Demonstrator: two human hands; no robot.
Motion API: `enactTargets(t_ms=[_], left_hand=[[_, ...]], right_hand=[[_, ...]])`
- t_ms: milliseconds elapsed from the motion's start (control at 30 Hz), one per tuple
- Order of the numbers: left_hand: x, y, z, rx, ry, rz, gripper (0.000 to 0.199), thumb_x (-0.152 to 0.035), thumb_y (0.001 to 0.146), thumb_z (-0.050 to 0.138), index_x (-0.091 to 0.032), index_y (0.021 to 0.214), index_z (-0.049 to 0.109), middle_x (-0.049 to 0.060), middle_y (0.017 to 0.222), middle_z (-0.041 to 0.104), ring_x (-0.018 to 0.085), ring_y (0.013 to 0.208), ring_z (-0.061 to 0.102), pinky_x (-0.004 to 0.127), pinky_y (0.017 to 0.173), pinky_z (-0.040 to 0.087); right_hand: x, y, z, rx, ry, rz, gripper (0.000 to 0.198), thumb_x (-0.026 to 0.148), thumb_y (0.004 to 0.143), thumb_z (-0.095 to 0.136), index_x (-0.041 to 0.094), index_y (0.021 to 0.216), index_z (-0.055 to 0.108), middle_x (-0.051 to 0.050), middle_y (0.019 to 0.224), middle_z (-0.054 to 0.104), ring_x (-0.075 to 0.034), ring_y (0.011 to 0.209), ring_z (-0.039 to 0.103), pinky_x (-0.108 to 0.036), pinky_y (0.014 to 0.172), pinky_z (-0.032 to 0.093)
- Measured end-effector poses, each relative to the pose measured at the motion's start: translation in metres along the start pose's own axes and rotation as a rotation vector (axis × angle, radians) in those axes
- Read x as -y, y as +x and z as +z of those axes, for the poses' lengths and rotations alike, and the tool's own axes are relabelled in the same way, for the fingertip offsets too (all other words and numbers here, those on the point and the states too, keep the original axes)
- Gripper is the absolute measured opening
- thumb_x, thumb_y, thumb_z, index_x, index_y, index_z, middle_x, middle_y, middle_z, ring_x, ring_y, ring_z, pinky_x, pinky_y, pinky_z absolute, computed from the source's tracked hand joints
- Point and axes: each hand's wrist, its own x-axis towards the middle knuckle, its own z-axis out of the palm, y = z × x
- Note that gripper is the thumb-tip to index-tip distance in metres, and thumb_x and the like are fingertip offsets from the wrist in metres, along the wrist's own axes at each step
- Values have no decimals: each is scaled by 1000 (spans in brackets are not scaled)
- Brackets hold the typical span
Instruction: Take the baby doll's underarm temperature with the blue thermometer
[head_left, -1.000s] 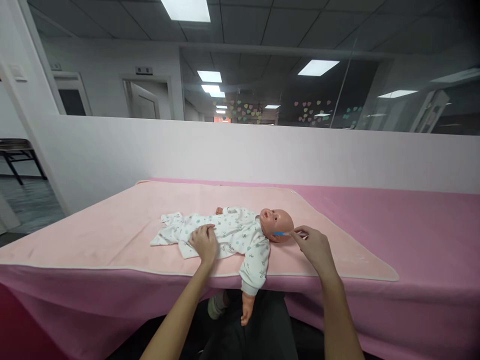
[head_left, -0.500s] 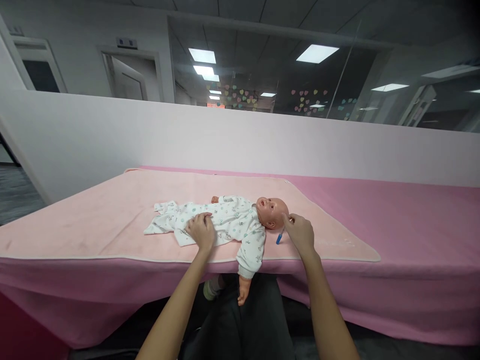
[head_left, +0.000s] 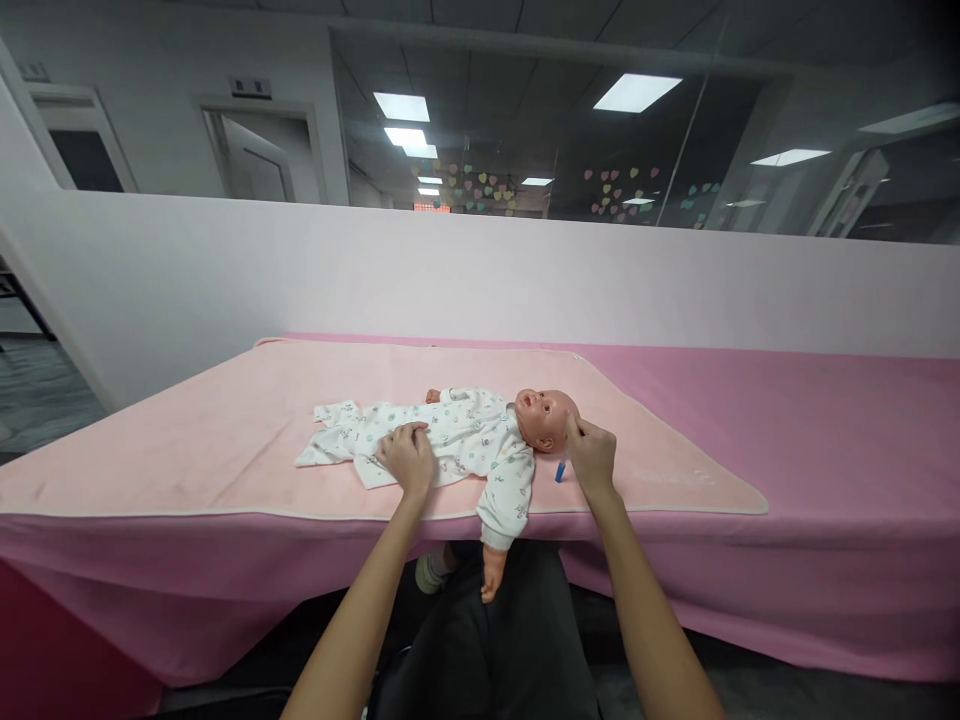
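A baby doll [head_left: 480,430] in a white printed outfit lies on its back on a peach mat [head_left: 225,440], its head to the right. One doll arm hangs over the table's front edge. My left hand [head_left: 409,460] rests on the outfit at the doll's lower body, fingers loosely bent but not gripping. At the side of the doll's head [head_left: 546,418], my right hand [head_left: 592,455] is closed in a pinch; what its fingertips hold, if anything, is too small to make out. Just below them a small blue-ended stick [head_left: 560,471] lies on the mat, partly hidden.
A pink cloth [head_left: 825,440] covers the table under the mat and hangs down in front. Behind the table stands a low white wall [head_left: 480,280] with a glass pane above it. My legs [head_left: 487,640] are under the front edge.
My right hand has moved slightly left and up at the doll's head, its fingers curled more tightly. My left hand stays on the outfit. The view has shifted a little.
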Motion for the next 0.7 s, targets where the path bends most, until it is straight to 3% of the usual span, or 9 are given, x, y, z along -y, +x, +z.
enactTargets(t_ms=[300, 400, 567, 700], left_hand=[[0, -1, -1, 17, -6, -19, 25, -22, 81, 39, -25, 82, 64, 2, 93, 65, 24, 97, 46, 39, 88, 25], [-1, -1, -2, 16, -3, -4, 25, -22, 81, 39, -25, 80, 64, 2, 92, 65, 24, 97, 46, 39, 88, 26], [-2, -3, -3, 18, 3, -9, 26, -22, 81, 39, -25, 80, 64, 2, 92, 65, 23, 96, 47, 39, 89, 25], [-4, -5, -2, 22, -3, -14, 26, -22, 82, 39, -25, 80, 64, 2, 92, 65, 23, 96, 47, 39, 89, 26]], right_hand=[[-1, -7, 12, -103, -101, -35, 50, 30, 89, 27, 17, 44, 45, 1, 43, 40, -8, 44, 26, -23, 49, 23], [1, -8, 6, -11, -159, -114, 49, 27, 90, 26, 15, 54, 56, -1, 46, 44, -9, 46, 31, -23, 49, 23], [2, 2, -11, 252, -306, -267, 31, 16, 82, 37, 15, 90, 67, -6, 62, 58, -11, 54, 47, -21, 49, 23], [-2, 17, -22, 333, -409, -228, 25, 17, 79, 43, 13, 75, 67, -9, 60, 59, -14, 55, 51, -23, 50, 24]])
